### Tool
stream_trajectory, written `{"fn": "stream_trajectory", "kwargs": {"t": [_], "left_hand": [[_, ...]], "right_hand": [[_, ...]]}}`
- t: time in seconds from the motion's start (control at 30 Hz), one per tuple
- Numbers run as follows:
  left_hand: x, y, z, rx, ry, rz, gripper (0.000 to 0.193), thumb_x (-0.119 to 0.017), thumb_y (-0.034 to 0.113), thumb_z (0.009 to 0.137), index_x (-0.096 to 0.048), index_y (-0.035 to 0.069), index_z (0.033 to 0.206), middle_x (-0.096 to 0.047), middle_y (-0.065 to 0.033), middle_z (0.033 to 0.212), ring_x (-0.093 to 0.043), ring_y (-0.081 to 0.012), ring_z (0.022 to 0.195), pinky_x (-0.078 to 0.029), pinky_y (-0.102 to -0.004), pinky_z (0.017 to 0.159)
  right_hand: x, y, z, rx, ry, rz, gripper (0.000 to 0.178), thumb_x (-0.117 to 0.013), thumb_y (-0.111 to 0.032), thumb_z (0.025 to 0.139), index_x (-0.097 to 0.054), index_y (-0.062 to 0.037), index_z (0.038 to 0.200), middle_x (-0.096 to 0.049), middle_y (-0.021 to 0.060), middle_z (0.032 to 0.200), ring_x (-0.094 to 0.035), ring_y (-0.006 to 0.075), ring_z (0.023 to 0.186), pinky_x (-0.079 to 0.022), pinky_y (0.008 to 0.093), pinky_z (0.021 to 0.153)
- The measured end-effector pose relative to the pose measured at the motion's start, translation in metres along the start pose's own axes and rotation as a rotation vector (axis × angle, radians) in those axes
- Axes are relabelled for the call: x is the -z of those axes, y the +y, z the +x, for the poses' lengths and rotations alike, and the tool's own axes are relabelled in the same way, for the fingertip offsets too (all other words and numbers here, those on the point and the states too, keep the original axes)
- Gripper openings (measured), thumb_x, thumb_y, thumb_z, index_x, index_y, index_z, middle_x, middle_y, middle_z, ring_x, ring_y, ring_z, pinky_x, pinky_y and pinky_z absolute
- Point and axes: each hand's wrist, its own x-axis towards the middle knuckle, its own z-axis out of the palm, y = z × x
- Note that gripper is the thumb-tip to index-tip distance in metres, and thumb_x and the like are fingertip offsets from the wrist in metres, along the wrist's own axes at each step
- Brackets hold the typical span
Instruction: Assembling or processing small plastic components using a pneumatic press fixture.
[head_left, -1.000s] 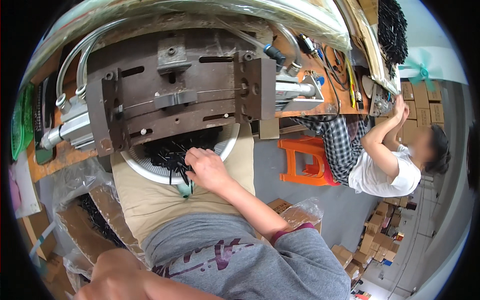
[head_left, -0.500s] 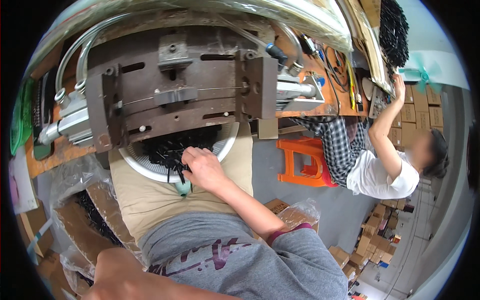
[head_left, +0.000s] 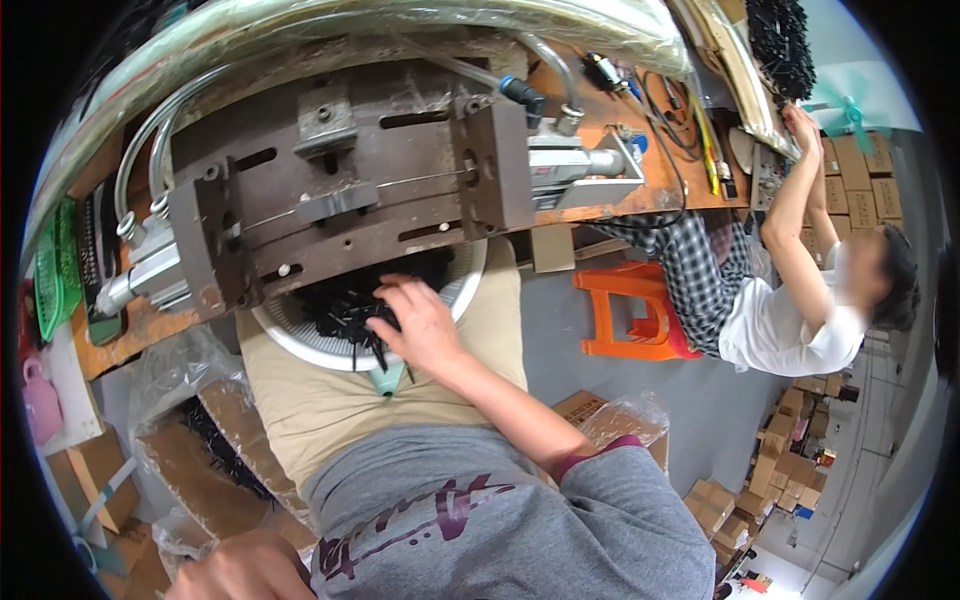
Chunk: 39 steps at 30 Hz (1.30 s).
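My right hand (head_left: pixel 418 325) is over a white round basket (head_left: pixel 468 290), its thumb and fingers apart, touching a heap of thin black pieces (head_left: pixel 345 310). Some of these pieces stick out over the near rim, beside a pale green object (head_left: pixel 386 380) below it. At the lower left edge is my left hand (head_left: pixel 240 568), its knuckles up and its fingers curled; whatever they hold, if anything, is hidden. Above the basket stands a brown metal fixture (head_left: pixel 350 245) with a small block (head_left: pixel 338 202) on a thin rod, and a cylinder at each end.
Clear tubes run along the wooden bench (head_left: pixel 660 190). An open carton (head_left: pixel 170 470) with black pieces stands at my left. To the right, a person in a white shirt (head_left: pixel 775 310) works with raised hands near an orange stool (head_left: pixel 625 310). Cardboard boxes (head_left: pixel 780 460) are stacked beyond.
My right hand's fingers have spread wider over the black pieces. The left hand has shifted lower and shows less forearm. The other person now has both hands raised. The whole view has shifted slightly.
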Motion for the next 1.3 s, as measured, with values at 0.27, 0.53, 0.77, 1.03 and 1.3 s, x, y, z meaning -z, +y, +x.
{"fn": "stream_trajectory", "kwargs": {"t": [0.27, 0.53, 0.77, 1.03, 1.3], "left_hand": [[0.012, -0.071, -0.096, 0.676, 0.652, 1.233, 0.017, -0.066, 0.000, 0.076, -0.067, 0.003, 0.093, -0.072, -0.0097, 0.102, -0.068, -0.0253, 0.093, -0.052, -0.0362, 0.082], [0.044, -0.157, -0.182, 0.764, 0.234, 1.854, 0.030, -0.069, 0.003, 0.065, -0.064, 0.002, 0.095, -0.063, -0.0091, 0.097, -0.059, -0.0289, 0.097, -0.045, -0.0396, 0.089], [0.058, -0.173, -0.179, 0.820, 0.036, 1.859, 0.016, -0.064, 0.005, 0.064, -0.062, 0.005, 0.080, -0.059, -0.0083, 0.078, -0.057, -0.0260, 0.079, -0.046, -0.0399, 0.074], [0.047, -0.177, -0.178, 0.964, 0.146, 1.728, 0.026, -0.073, 0.003, 0.063, -0.067, 0.003, 0.088, -0.061, -0.0106, 0.082, -0.058, -0.0313, 0.082, -0.047, -0.0406, 0.074], [0.046, -0.180, -0.170, 1.091, 0.167, 1.675, 0.026, -0.077, 0.004, 0.065, -0.068, 0.002, 0.089, -0.060, -0.0119, 0.083, -0.058, -0.0313, 0.082, -0.046, -0.0395, 0.075]], "right_hand": [[0.025, 0.018, -0.025, -0.089, -0.591, -0.265, 0.012, -0.059, -0.007, 0.072, -0.066, -0.0053, 0.081, -0.067, 0.0143, 0.087, -0.063, 0.0310, 0.093, -0.050, 0.0431, 0.083], [-0.029, 0.038, -0.012, -0.207, -0.770, -0.009, 0.027, -0.048, -0.015, 0.088, -0.066, -0.0044, 0.105, -0.066, 0.0245, 0.097, -0.063, 0.0400, 0.095, -0.049, 0.0491, 0.084], [-0.044, 0.037, -0.006, -0.158, -0.433, -0.057, 0.037, -0.056, -0.018, 0.085, -0.061, -0.0017, 0.118, -0.064, 0.0186, 0.115, -0.062, 0.0348, 0.106, -0.050, 0.0453, 0.089], [-0.044, -0.003, -0.048, -0.051, -0.498, -0.209, 0.021, -0.055, -0.020, 0.086, -0.070, -0.0082, 0.091, -0.072, 0.0101, 0.090, -0.068, 0.0259, 0.090, -0.049, 0.0409, 0.075], [-0.056, 0.008, -0.041, -0.113, -0.599, -0.046, 0.020, -0.058, -0.020, 0.083, -0.071, -0.0068, 0.091, -0.072, 0.0124, 0.091, -0.069, 0.0293, 0.091, -0.053, 0.0416, 0.077]]}}
